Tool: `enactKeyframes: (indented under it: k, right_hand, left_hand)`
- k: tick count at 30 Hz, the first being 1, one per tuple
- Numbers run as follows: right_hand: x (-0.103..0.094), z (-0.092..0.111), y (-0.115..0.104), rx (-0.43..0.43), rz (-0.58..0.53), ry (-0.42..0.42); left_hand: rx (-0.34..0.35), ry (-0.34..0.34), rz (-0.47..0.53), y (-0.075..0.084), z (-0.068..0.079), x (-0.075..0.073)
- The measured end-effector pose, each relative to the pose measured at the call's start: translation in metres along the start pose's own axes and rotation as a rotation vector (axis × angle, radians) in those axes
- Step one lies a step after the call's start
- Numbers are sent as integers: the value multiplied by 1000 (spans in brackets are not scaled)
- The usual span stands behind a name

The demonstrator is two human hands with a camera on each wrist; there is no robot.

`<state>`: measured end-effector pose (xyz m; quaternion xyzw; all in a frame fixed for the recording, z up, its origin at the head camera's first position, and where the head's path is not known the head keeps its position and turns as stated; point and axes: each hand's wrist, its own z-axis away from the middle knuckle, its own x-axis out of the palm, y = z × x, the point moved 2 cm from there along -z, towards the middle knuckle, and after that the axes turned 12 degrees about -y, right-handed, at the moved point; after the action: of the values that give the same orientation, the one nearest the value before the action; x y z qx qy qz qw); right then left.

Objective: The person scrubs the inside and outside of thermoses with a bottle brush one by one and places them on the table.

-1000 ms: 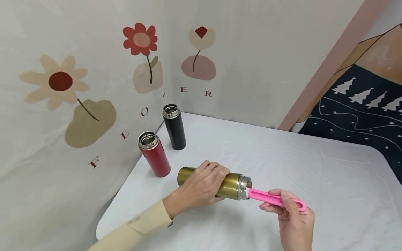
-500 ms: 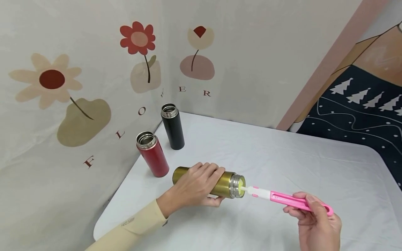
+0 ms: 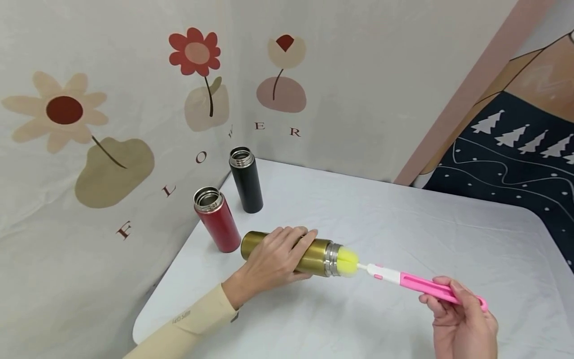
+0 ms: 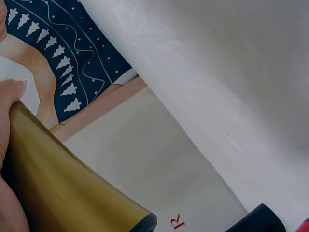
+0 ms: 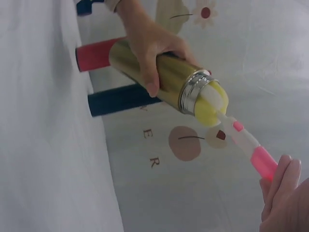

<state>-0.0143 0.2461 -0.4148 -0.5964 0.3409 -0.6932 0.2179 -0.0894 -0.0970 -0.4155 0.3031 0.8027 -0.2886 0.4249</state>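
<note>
My left hand (image 3: 278,257) grips a gold thermos flask (image 3: 314,258) round its middle, tilted on its side above the table, its steel mouth facing right. A bottle brush (image 3: 421,283) with a pink and white handle is held by my right hand (image 3: 466,311), thumb and fingers pinching the handle's end. Its yellow sponge head (image 3: 347,261) sits at the flask's mouth, part of it outside and the rest hidden within. In the right wrist view the sponge (image 5: 207,110) bulges past the threaded neck (image 5: 193,89). The gold flask (image 4: 67,174) fills the lower left of the left wrist view.
A red flask (image 3: 219,224) and a black flask (image 3: 247,184) stand upright and uncapped at the table's left side, near the patterned cloth wall (image 3: 350,99). White cloth covers the table (image 3: 381,224), whose right corner curves off near a dark printed cloth (image 3: 506,164).
My right hand has drawn the brush rightward, bringing its white neck and then the yellow sponge out of the mouth. The gold flask and my left hand have shifted slightly left.
</note>
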Motion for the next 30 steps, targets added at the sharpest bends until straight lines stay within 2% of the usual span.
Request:
enactKeyframes:
  k: [3,7,12,18,24,28,30]
  right_hand:
    - [-2,-3,1,29,-39,-36]
    - [0,-5,3,28,-78,-33]
    - [10,-4,6,9,-58,12]
    - [21,1,15,4,21,29]
    - [34,9,34,34,158,-57]
    - [43,15,47,48,239,-142]
    - [45,16,49,30,274,-220]
  left_hand:
    - [7,-11,10,1,-2,-1]
    - [35,-16,32,0,-4,-3]
    - [65,9,-5,-1,-5,-6]
    - [83,40,-59,-1,-6,-7]
    - [99,37,-52,8,-10,-5]
    - [61,-12,-55,14,-13,-6]
    - [38,-41,-59,15,-14,-6]
